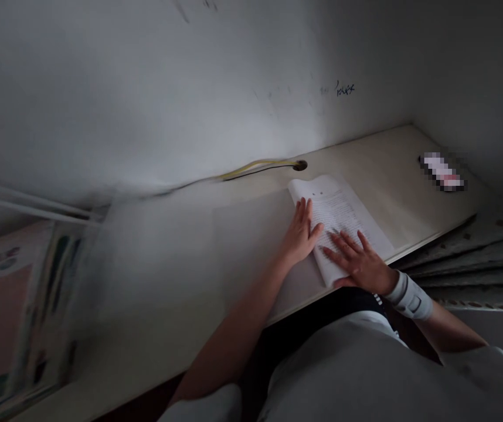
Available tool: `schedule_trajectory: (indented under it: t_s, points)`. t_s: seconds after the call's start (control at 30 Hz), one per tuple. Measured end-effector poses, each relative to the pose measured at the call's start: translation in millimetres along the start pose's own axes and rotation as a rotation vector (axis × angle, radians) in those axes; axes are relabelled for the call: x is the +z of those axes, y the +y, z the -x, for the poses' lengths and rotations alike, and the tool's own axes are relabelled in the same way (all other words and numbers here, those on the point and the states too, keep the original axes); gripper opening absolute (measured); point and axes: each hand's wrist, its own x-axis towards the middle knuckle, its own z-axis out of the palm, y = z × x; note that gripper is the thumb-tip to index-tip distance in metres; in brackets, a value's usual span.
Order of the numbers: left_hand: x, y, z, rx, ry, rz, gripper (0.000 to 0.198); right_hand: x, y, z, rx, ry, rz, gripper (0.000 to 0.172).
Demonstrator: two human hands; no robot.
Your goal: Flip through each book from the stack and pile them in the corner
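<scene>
A stack of printed white sheets (339, 214) lies at an angle on the beige desk (392, 170). My left hand (299, 231) rests at the stack's left edge, with its fingers spread on the paper. My right hand (352, 261) lies flat across the lower part of the page, fingers apart and pointing toward my left hand. Neither hand visibly grips the sheets. A grey wrist brace (410, 298) wraps my right wrist.
A pixelated, obscured object (442, 173) lies at the desk's far right. Yellow and black cables (255, 170) run along the wall into a desk grommet (299, 166). A pleated curtain (475, 258) hangs beyond the right edge, and a colourful poster (9, 316) shows at left.
</scene>
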Motion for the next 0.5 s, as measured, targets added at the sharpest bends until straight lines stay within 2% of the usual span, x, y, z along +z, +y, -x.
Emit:
schedule_trajectory:
  t_s: [0.1,0.3,0.37,0.5]
  points:
    - [1.1,-1.4,0.1,0.039,0.0,-0.016,0.069,2.3,12.4,6.9,-0.025,-0.012,0.002,0.077]
    - [3.9,12.2,-0.7,0.063,0.001,-0.18,0.071,-1.8,25.6,16.3,-0.053,-0.033,-0.048,0.07]
    - [4.7,13.1,-0.3,0.006,0.037,-0.191,0.074,-6.6,45.6,16.1,0.015,0.038,-0.103,0.07]
    - [4.6,12.0,-1.3,-0.147,0.067,-0.217,0.081,-13.2,115.7,2.9,0.321,0.195,-0.17,0.064]
